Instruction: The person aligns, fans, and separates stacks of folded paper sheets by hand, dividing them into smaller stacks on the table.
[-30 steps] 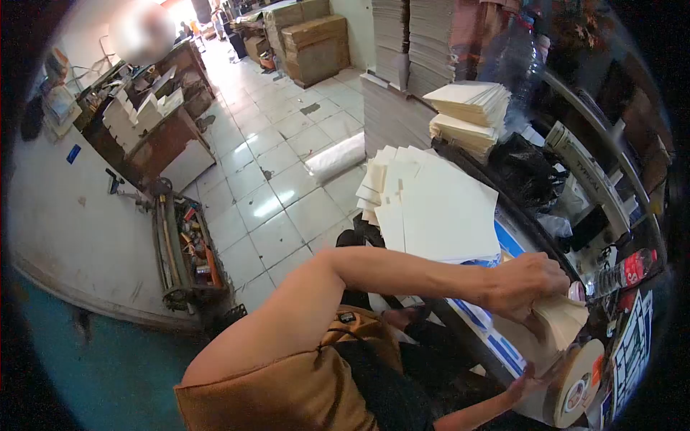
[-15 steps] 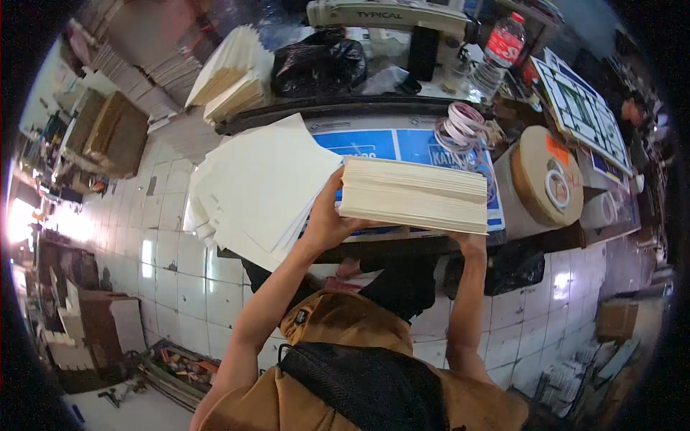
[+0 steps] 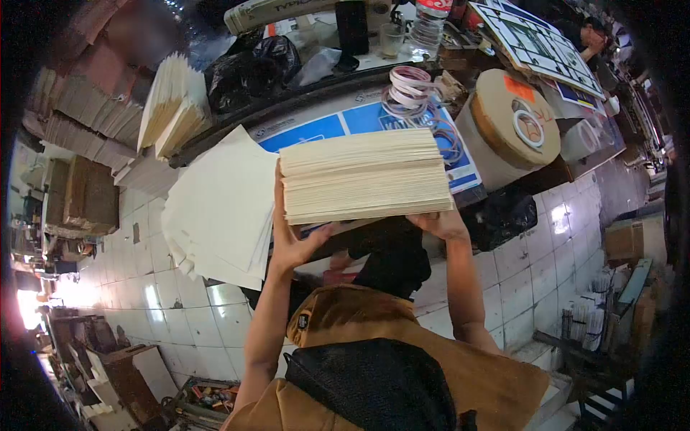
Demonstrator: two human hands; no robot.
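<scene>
A thick stack of cream paper sheets is held upright between my hands, its layered edges facing me. My left hand grips the stack's left end, with the fingers mostly hidden behind it and the thumb stretched out below. At the lower right corner, my right hand supports the stack from underneath, fingers partly hidden. Left of it, loose cream sheets lie fanned out and overhang the table's front edge. Under and behind the stack is a blue printed sheet.
Rolls of narrow tape stand behind the stack. A large round roll bears a white ring. Further back are a black plastic bag, folded paper bundles, and a water bottle. Another person is at far right.
The view has turned, and the stack now appears further left and nearer, with more of its edge face showing. My left thumb has spread away from the stack.
</scene>
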